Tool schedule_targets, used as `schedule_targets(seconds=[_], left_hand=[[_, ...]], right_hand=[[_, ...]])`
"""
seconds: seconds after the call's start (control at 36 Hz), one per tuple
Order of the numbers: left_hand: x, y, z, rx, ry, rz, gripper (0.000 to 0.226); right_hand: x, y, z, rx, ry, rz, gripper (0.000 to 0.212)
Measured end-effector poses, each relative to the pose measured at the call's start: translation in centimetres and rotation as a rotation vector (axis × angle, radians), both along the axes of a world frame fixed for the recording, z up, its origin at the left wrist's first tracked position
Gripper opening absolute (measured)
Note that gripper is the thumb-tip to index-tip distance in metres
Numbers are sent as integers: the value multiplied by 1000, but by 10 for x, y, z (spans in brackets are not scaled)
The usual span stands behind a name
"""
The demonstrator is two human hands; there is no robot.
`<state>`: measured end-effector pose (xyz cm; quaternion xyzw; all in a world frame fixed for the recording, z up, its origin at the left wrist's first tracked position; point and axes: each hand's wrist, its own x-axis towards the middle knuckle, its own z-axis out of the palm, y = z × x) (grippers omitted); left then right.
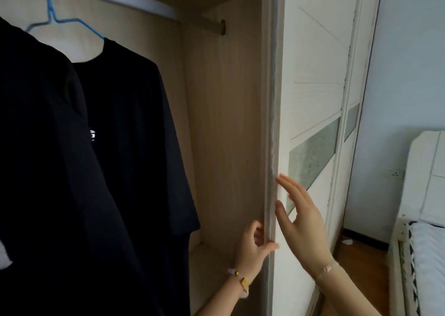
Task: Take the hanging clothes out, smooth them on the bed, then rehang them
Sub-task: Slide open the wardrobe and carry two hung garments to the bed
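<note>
at the door edge, left hand clamps round it, right hand lies open against it, likely to slide it clear of the black shirts.

A white wardrobe door stands beside a pale blue wall with a socket, above a wooden floor.

A small white print on the chest of a black T-shirt, possibly lettering, is too blurred to read.
</note>
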<state>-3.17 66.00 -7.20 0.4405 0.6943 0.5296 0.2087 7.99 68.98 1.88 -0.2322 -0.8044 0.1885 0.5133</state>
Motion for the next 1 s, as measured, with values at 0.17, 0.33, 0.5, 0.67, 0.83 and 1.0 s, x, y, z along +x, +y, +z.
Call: schedule_targets(seconds=[0.17, 0.33, 0.5, 0.67, 0.83, 1.0], left_hand=[[-17, -16, 27, 14, 59, 13, 27], [-35, -68, 100, 212, 191, 183, 36], [-37, -133, 180, 467, 555, 471, 21], [-33, -173, 258, 558, 1074, 870, 21], [-50, -210, 316, 210, 1180, 1354, 41], [-64, -218, 350, 240, 277, 1115, 47]], right_hand=[[-21, -21, 22, 248, 137, 127, 40], [-65, -33, 57, 62, 238, 403, 33], [-120, -37, 117, -154, 321, 738, 38], [-172, -55, 184, -274, 315, 1008, 48], [-200, -69, 229, -428, 154, 1213, 45], [-217, -70, 255, -680, -163, 1449, 14]])
